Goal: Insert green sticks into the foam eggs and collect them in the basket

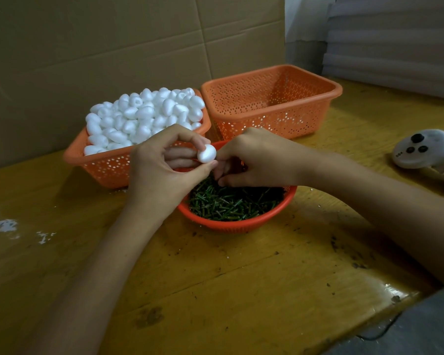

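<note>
My left hand (159,167) pinches one white foam egg (207,154) between thumb and forefinger, above the round orange bowl (231,224) full of green sticks (231,201). My right hand (256,160) meets the egg from the right with its fingers curled at the egg's lower edge; whether it pinches a stick is hidden by the fingers. An orange basket (105,170) heaped with foam eggs (141,116) stands at the back left. A second orange basket (272,103) at the back right shows nothing inside.
A white game controller (423,149) lies on the yellow wooden table (215,278) at the right. Cardboard sheets (113,47) form a wall behind the baskets. White foam crumbs (5,226) lie at the left. The table's edge runs along the lower right.
</note>
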Available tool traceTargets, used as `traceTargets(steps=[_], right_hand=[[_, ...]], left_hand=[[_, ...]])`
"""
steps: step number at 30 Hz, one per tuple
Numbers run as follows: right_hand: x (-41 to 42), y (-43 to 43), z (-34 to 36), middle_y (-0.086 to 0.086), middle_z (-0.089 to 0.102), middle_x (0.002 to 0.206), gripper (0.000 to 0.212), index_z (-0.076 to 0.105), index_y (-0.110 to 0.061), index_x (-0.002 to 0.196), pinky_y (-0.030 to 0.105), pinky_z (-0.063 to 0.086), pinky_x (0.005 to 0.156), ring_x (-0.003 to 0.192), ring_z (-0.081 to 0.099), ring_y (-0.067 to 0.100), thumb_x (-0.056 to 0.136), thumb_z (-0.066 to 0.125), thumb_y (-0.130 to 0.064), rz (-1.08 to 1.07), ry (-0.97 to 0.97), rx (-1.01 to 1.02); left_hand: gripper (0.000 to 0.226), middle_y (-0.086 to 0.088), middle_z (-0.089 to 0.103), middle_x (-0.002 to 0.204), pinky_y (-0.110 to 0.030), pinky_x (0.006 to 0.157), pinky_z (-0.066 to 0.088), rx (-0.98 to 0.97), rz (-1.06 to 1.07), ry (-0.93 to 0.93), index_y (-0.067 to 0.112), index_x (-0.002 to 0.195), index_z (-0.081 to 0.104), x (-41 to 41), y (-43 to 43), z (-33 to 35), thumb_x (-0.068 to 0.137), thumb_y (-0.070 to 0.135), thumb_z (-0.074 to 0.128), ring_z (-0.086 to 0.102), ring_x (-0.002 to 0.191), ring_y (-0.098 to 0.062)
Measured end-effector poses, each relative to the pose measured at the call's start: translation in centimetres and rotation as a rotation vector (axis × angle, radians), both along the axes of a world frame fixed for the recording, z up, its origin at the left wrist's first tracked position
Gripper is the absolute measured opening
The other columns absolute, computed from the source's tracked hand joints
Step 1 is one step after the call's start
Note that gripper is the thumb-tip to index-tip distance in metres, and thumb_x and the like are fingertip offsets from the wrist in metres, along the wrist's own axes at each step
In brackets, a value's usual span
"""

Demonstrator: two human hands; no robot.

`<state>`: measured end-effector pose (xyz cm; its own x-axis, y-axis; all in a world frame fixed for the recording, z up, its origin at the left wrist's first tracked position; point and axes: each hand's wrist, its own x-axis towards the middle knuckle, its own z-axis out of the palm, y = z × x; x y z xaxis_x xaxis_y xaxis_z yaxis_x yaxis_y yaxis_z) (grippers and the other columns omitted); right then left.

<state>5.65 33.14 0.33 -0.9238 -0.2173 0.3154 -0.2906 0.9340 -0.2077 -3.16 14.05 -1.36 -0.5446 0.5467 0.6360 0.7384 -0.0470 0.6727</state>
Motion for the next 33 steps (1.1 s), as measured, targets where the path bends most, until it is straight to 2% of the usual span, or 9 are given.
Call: traceTargets(steps=[4, 14, 21, 24, 27, 29, 33], right_hand=[[0.0, 0.02, -0.03, -0.017, 0.075, 0.091, 0.013, 0.078, -0.028, 0.101, 0.024, 0.048, 0.079, 0.079, 0.057, -0.006, 0.088, 0.078, -0.029, -0.002, 0.004, -0.007], [0.15, -0.12, 0.07, -0.015, 0.075, 0.091, 0.013, 0.078, -0.028, 0.101, 0.032, 0.052, 0.084, 0.08, 0.058, -0.005, 0.088, 0.078, -0.03, -0.014, 0.0, -0.004], [0.19, -0.18, 0.12, -0.014, 0.076, 0.093, 0.013, 0.078, -0.028, 0.102, 0.036, 0.052, 0.086, 0.087, 0.067, 0.004, 0.089, 0.077, -0.031, -0.021, -0.01, 0.004], [0.17, -0.14, 0.13, -0.016, 0.076, 0.092, 0.013, 0.078, -0.028, 0.102, 0.034, 0.052, 0.085, 0.084, 0.064, -0.001, 0.089, 0.077, -0.03, -0.014, -0.008, -0.003], [0.13, -0.08, 0.1, -0.017, 0.075, 0.091, 0.013, 0.078, -0.028, 0.101, 0.031, 0.051, 0.083, 0.08, 0.058, -0.006, 0.088, 0.078, -0.029, -0.009, -0.002, -0.014], [0.11, -0.06, 0.07, -0.017, 0.075, 0.09, 0.013, 0.078, -0.028, 0.101, 0.029, 0.051, 0.082, 0.079, 0.056, -0.006, 0.088, 0.078, -0.029, -0.006, 0.0, -0.015], [0.12, -0.05, 0.05, -0.017, 0.075, 0.09, 0.013, 0.078, -0.028, 0.1, 0.032, 0.052, 0.083, 0.079, 0.057, -0.006, 0.088, 0.078, -0.03, -0.007, 0.005, -0.009]], left_hand=[[0.028, -0.005, 0.078, 0.109, -0.03, 0.082, 0.065, -0.002, -0.004, -0.004, 0.003, 0.094, 0.067, 0.0, -0.03, 0.03, 0.078, -0.003, 0.09, 0.079, 0.096, -0.013], [0.028, -0.007, 0.077, 0.108, -0.033, 0.086, 0.064, -0.015, -0.006, 0.007, 0.004, 0.092, 0.067, 0.12, -0.03, 0.17, 0.077, -0.007, 0.088, 0.078, 0.099, -0.013], [0.027, -0.008, 0.077, 0.107, -0.035, 0.087, 0.065, -0.013, -0.007, 0.018, 0.004, 0.091, 0.067, 0.18, -0.06, 0.23, 0.078, -0.008, 0.088, 0.078, 0.1, -0.015], [0.03, -0.006, 0.078, 0.107, -0.036, 0.087, 0.065, -0.012, -0.004, 0.034, 0.008, 0.093, 0.067, 0.26, -0.08, 0.38, 0.077, -0.007, 0.088, 0.078, 0.101, -0.016], [0.044, -0.003, 0.078, 0.108, -0.033, 0.083, 0.064, 0.008, -0.006, 0.026, 0.016, 0.102, 0.061, 0.4, -0.08, 0.52, 0.076, -0.004, 0.091, 0.078, 0.099, -0.016], [0.049, -0.003, 0.078, 0.108, -0.033, 0.081, 0.064, 0.023, -0.011, 0.025, 0.014, 0.104, 0.056, 0.39, -0.08, 0.57, 0.075, -0.004, 0.091, 0.079, 0.097, -0.016], [0.042, -0.005, 0.078, 0.108, -0.035, 0.083, 0.065, 0.015, -0.01, 0.042, 0.014, 0.094, 0.057, 0.38, -0.08, 0.52, 0.077, -0.007, 0.089, 0.078, 0.101, -0.016]])
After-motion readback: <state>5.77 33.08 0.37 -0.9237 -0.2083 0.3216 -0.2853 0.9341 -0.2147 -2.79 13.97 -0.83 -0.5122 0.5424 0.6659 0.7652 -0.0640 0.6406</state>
